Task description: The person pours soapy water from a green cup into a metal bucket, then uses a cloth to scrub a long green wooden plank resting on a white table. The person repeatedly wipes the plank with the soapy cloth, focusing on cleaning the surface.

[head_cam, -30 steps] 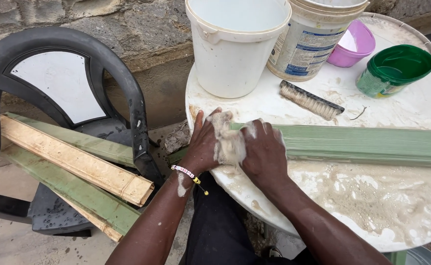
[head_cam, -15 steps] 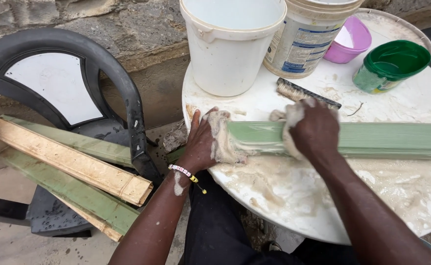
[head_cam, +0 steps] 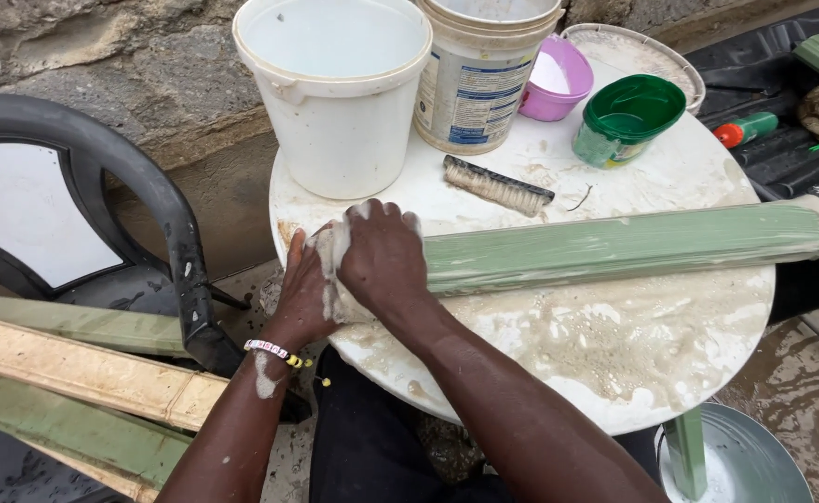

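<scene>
Both hands are bunched up at the near-left end of a long green strip [head_cam: 614, 247] lying flat across the round white counter [head_cam: 689, 158] — it runs from the left edge out past the right rim, where its far end looks smeared with pale residue. The left hand [head_cam: 305, 284] sits at the strip's very end, fingers curled down against it, with a wet soapy cloth [head_cam: 335, 247] tucked between the two hands. The right hand [head_cam: 383, 253] is closed over that cloth and pressed down on top of the strip, knuckles up, lather on the fingers — I can't tell how much of the cloth each hand actually has hold of. The left wrist has a beaded bracelet [head_cam: 279, 352] and a streak of pale splatter above it. The near half of the counter is covered in foamy, dirty water. Behind the strip there's a scrub brush [head_cam: 497, 184] lying on its side, a big white bucket [head_cam: 335, 93], a labelled tub [head_cam: 484, 74], a purple bowl [head_cam: 559, 79] and a green cup [head_cam: 626, 119]. Off to the left a black plastic chair [head_cam: 163, 210] carries more strips [head_cam: 83, 373], green and bare wood, stacked crosswise over its seat.
</scene>
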